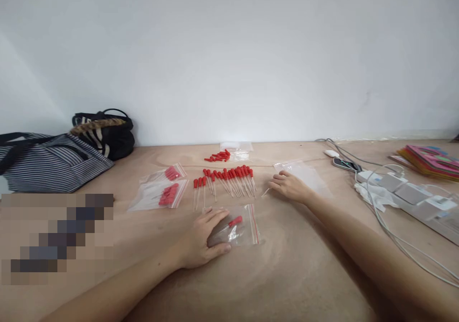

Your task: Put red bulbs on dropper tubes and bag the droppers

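Note:
My left hand (204, 236) lies flat with its fingers apart on the left end of a clear zip bag (247, 233). Inside that bag is a dropper with a red rubber bulb (235, 220). My right hand (287, 185) is closed in a pinch on a thin clear tube (265, 193), which looks like a dropper; its other end is hidden by the fingers. Between the hands and farther back, several red-bulbed droppers (238, 181) lie in a row, bulbs away from me. Three more droppers (200, 183) lie at the row's left end.
Two zip bags with red-bulbed droppers (143, 197) lie left. Loose red bulbs (218, 156) and a bag of clear tubes (240, 155) lie at the back. Flat plastic bags (311, 176) sit under my right wrist. Right are a power strip (416, 205) and cables; left, a striped bag (57, 164).

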`<state>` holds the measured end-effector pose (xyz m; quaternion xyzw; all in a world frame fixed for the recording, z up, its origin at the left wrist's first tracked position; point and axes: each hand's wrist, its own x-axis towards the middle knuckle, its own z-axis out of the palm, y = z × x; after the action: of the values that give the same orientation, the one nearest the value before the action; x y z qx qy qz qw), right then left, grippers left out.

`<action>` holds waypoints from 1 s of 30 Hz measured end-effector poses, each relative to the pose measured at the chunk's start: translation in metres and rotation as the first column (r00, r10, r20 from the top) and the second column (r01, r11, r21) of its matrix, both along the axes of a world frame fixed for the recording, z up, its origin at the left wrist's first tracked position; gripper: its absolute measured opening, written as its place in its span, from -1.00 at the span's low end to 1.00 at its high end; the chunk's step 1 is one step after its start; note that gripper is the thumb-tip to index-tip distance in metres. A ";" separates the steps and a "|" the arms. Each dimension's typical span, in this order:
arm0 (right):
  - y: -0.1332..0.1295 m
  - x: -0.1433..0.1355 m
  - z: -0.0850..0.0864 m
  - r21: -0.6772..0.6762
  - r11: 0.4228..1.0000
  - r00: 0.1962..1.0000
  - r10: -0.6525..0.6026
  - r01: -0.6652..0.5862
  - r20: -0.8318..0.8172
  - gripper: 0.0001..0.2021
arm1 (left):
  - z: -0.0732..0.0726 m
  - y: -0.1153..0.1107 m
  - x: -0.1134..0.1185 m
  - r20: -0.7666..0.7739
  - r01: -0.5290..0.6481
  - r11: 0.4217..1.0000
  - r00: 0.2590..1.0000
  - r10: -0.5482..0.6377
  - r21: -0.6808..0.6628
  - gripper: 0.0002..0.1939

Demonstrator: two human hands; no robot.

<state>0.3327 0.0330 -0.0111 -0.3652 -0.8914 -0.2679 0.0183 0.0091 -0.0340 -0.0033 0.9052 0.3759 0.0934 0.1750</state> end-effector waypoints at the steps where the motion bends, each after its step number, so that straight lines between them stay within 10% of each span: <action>1: -0.004 0.002 -0.001 0.011 1.000 0.999 0.025 -0.025 -0.044 -0.77 | 0.002 0.000 0.003 -0.003 0.002 1.000 1.000 -0.002 -0.003 -0.31; 30: -0.038 -0.002 0.001 -0.006 0.997 0.970 0.070 -0.073 -0.235 -0.71 | 0.012 -0.003 0.010 -0.044 -0.023 1.000 0.999 0.022 -0.021 -0.35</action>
<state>0.3303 -0.0049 -0.0100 -0.3620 -0.8975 -0.2155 0.1303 0.0193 -0.0365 0.0090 0.9009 0.3906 0.0716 0.1754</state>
